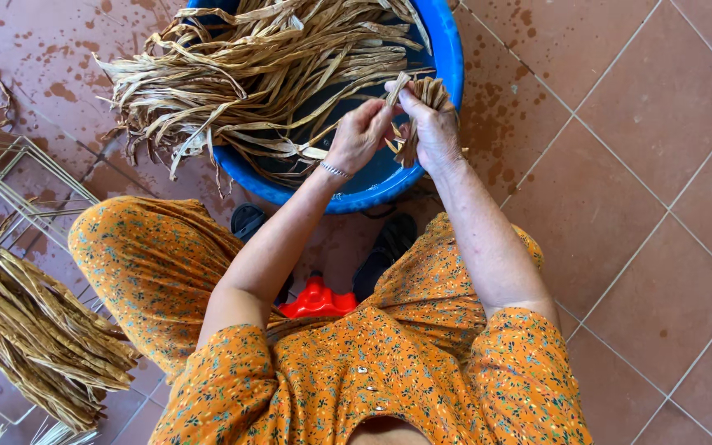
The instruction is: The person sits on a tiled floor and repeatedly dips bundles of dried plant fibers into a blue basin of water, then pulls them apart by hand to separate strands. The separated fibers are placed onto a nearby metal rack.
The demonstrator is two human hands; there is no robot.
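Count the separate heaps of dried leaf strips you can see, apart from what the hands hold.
2: one pile in the blue basin, one bundle on the wire rack at the left. More may lie out of frame.

The person wore an orange dress printed with small flowers, short-sleeved, with small pale buttons down the front (at six o'clock). A thin silver bracelet circled the left wrist. Dark sandals covered the feet, near centre.

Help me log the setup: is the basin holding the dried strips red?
No, the basin under the dried strips is blue; only a small plastic piece near the person's lap is red.
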